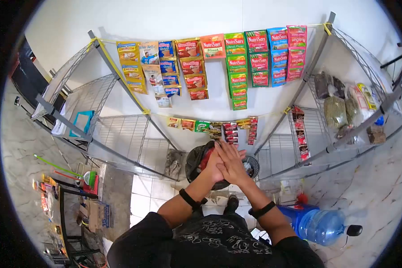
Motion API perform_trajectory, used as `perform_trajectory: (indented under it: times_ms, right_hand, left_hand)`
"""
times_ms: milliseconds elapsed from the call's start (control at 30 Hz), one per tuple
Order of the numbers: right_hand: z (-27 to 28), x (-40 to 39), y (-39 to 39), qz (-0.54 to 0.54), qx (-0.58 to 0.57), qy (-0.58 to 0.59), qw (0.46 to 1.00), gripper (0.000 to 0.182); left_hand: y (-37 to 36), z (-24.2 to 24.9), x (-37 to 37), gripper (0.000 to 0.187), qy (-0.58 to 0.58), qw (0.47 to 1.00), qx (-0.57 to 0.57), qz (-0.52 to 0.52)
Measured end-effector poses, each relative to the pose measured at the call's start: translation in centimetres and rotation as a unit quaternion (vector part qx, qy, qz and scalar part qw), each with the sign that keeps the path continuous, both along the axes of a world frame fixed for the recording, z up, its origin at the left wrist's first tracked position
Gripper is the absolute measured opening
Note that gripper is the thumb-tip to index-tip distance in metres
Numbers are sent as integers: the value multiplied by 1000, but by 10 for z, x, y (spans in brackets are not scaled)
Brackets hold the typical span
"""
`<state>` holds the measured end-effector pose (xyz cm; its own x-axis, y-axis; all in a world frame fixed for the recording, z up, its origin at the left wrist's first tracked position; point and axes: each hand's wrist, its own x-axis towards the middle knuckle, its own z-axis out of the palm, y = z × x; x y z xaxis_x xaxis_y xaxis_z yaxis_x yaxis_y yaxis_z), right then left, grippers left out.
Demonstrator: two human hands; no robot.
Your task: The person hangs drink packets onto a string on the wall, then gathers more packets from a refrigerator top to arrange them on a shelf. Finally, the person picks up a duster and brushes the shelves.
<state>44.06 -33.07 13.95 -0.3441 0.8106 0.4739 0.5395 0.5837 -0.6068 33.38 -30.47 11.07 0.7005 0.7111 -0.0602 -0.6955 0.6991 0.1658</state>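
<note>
My left hand (214, 163) and my right hand (231, 161) are pressed together, palm against palm, in the middle of the view. Which hand lies on top is hard to tell. Their fingers are stretched out and nothing shows between them. A black wristband circles each wrist. Below the hands stands a bin lined with a black bag (194, 161), with something red inside. A dark mesh basket (253, 166) is partly hidden behind the hands.
Sachet strips (236, 67) hang from a yellow cord between wire shelves (120, 134) on the left and right. Lower sachets (202, 126) hang behind the bin. Bagged goods (336, 111) sit on the right shelf. A blue water bottle (322, 227) is at lower right.
</note>
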Motion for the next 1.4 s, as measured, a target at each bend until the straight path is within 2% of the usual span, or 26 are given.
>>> perform_trajectory:
  times_ms: [67,133,200,267,333,400,433,467,500,533,567,633,667,733,767,800,833,900,933,1000,1033,1067,1133,1200,1267,1400]
  right_hand:
    - [-18,10,-24,-26,6,-62,998,63]
    - [-29,17,-54,-163,-45,-184,968,66]
    - [-46,22,-82,-211,-114,-156,958,59]
    - [-89,21,-101,-230,-139,-5,963,52]
    - [-84,3,-120,-264,-113,-1,958,52]
    - [-65,-26,-133,-187,-296,321,880,43]
    - [-47,-48,-148,-141,-333,476,802,45]
    - [-51,-66,-160,-78,-253,525,809,54]
    - [-48,-84,-172,3,-280,600,749,59]
    - [-43,-103,-186,86,-301,666,677,65]
    - [-37,-122,-200,82,-296,669,677,65]
    - [-20,-156,-229,183,-365,692,595,71]
    - [-12,-168,-240,178,-357,694,599,71]
    - [8,-186,-267,142,-417,690,574,77]
    - [19,-189,-285,52,-404,647,645,79]
    - [19,-193,-293,42,-400,653,642,79]
    - [18,-197,-301,32,-377,644,665,77]
    - [29,-198,-322,31,-343,586,734,76]
    - [26,-199,-334,24,-342,592,730,76]
    - [21,-203,-356,-12,-313,542,779,74]
    - [18,-201,-371,-29,-268,478,836,70]
    - [13,-202,-384,-30,-268,487,831,70]
    - [1,-205,-411,-111,-190,371,902,62]
    - [4,-209,-437,-131,-175,386,896,61]
    - [1,-203,-466,-192,-102,181,959,62]
    - [19,-183,-537,-310,-50,-98,944,63]
  left_hand:
    - [-9,17,-15,68,80,997,17,3]
    - [-21,49,-24,69,153,987,49,-16]
    - [-36,79,-30,66,225,957,161,83]
    - [-60,103,-34,64,226,944,222,94]
    - [-93,117,-37,63,292,863,376,170]
    - [-128,93,-49,55,288,824,467,139]
    - [-155,84,-59,58,328,764,539,136]
    - [-182,74,-72,62,366,696,603,133]
    - [-203,66,-85,62,360,699,605,129]
    - [-223,60,-99,62,416,574,685,166]
    - [-240,56,-114,64,459,434,749,200]
    - [-261,33,-146,68,464,407,763,193]
    - [-265,20,-159,73,470,379,773,194]
    - [-266,6,-181,70,465,401,764,198]
    - [-264,3,-194,69,525,342,755,194]
    - [-262,-2,-205,68,581,279,742,187]
    - [-260,-12,-212,68,574,283,747,179]
    - [-257,-41,-219,54,543,653,509,138]
    - [-258,-72,-221,54,542,654,511,128]
    - [-267,-131,-233,62,494,817,290,-74]
    - [-301,-108,-225,54,446,867,213,-68]
    - [-332,-84,-215,55,448,886,79,-86]
    - [-374,-61,-194,65,380,906,36,-181]
    - [-411,-49,-170,66,300,925,11,-231]
    - [-444,-37,-149,67,240,930,6,-278]
    - [-504,-16,-112,69,181,921,31,-343]
